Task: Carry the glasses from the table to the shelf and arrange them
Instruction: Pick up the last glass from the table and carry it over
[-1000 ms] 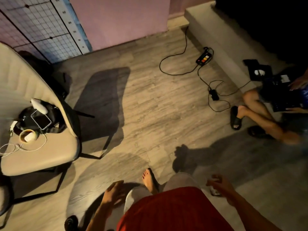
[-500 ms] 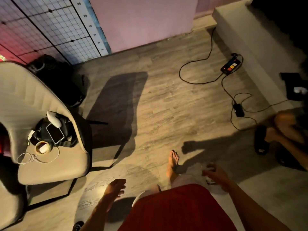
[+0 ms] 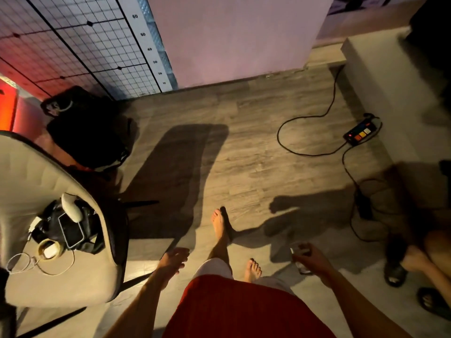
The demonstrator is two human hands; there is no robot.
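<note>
The right hand (image 3: 313, 261) grips a clear glass (image 3: 299, 261) low beside the hip; the left hand (image 3: 173, 261) hangs loose, fingers spread, holding nothing. Bare feet stand on grey plank floor (image 3: 244, 152). A cream chair (image 3: 48, 264) sits left, a power strip (image 3: 361, 132) right.

Dim wood-plank floor (image 3: 244, 154), pink wall (image 3: 231, 37), beige chair (image 3: 36, 191).

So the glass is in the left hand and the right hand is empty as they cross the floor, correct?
Not quite. The head view shows the glass in the right hand, fingers curled around it. The left hand is the empty one, open and hanging loose. The person is crossing the floor, as you said.
</note>
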